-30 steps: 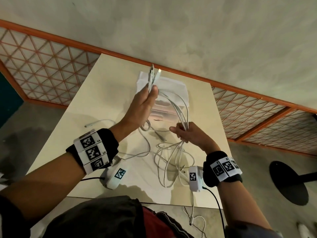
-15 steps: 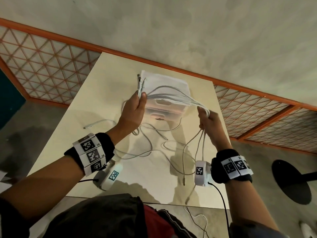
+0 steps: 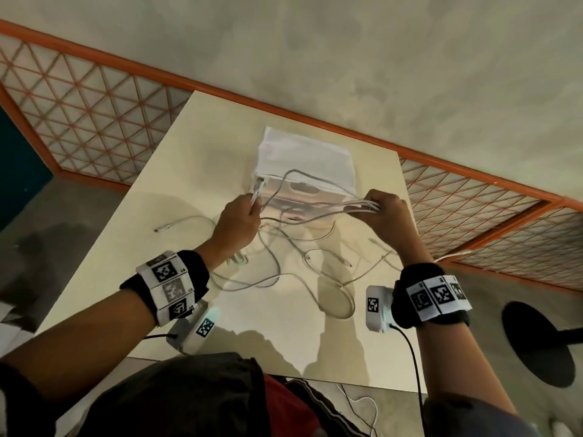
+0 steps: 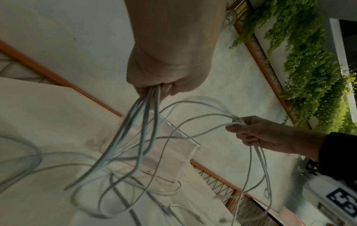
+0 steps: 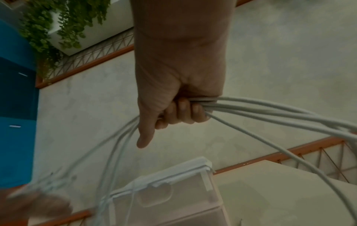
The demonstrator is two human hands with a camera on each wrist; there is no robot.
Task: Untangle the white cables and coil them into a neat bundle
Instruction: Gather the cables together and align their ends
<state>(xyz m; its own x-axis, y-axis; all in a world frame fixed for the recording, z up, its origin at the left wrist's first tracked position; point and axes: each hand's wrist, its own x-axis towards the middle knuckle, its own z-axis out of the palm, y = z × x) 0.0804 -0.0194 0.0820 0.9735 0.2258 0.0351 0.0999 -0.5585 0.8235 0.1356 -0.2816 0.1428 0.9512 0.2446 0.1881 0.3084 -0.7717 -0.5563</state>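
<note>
Several white cables (image 3: pixel 318 207) run in a slack band between my two hands above the cream table (image 3: pixel 189 171). My left hand (image 3: pixel 237 219) grips one end of the bunch, with the connector tips (image 3: pixel 258 190) sticking up out of the fist. My right hand (image 3: pixel 387 212) is curled round the cables' far bend (image 5: pixel 204 101), thumb pointing out. In the left wrist view the strands (image 4: pixel 148 110) fan down from my fist. More loops (image 3: pixel 284 269) trail loose on the tabletop below.
A white lidded plastic box (image 3: pixel 307 159) stands on the table just beyond my hands. One separate cable end (image 3: pixel 176 223) lies at the left. Another cable (image 3: pixel 362 402) lies on the floor by the near edge. A black round stand base (image 3: pixel 536 342) is at right.
My left hand has come down and toward me with the connector ends. My right hand has moved up and out to the right, drawing the cables into a band between the hands.
</note>
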